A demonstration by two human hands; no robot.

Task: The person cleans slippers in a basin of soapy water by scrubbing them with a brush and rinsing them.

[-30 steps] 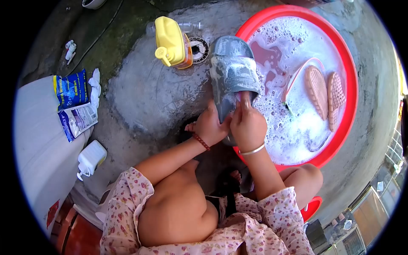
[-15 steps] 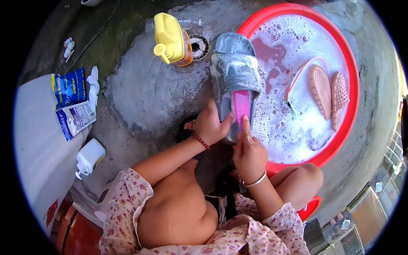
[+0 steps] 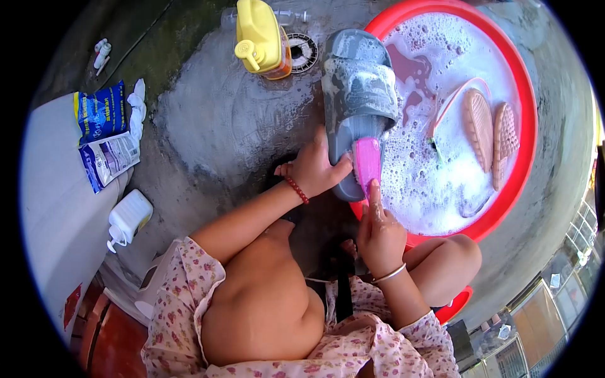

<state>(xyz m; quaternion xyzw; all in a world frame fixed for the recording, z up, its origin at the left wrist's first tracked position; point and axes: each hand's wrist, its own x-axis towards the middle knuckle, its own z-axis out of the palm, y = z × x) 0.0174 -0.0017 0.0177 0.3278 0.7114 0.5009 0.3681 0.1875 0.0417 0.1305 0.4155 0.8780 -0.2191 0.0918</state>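
Note:
A soapy grey slipper (image 3: 359,85) points away from me, partly over the left rim of a red basin (image 3: 528,126). My left hand (image 3: 319,165) grips its left edge near the heel, thumb on the footbed. In my right hand (image 3: 382,236) is a pink brush (image 3: 367,162), its head lying on the slipper's footbed, just below the foamy strap. The forefinger is stretched along the brush handle. Foamy water fills the basin, where two pink soles (image 3: 479,129) and a curved pale rim of something lie.
Beyond my left hand stand a yellow jug (image 3: 259,39), a round drain cover (image 3: 302,53) and a clear bottle (image 3: 291,17). At left are blue packets (image 3: 103,113) and a white bottle (image 3: 130,217). My knees flank my arms.
The brush has come back toward me, out from under the strap, and its pink back now shows. My right hand has moved nearer my body with it. The view has shifted slightly.

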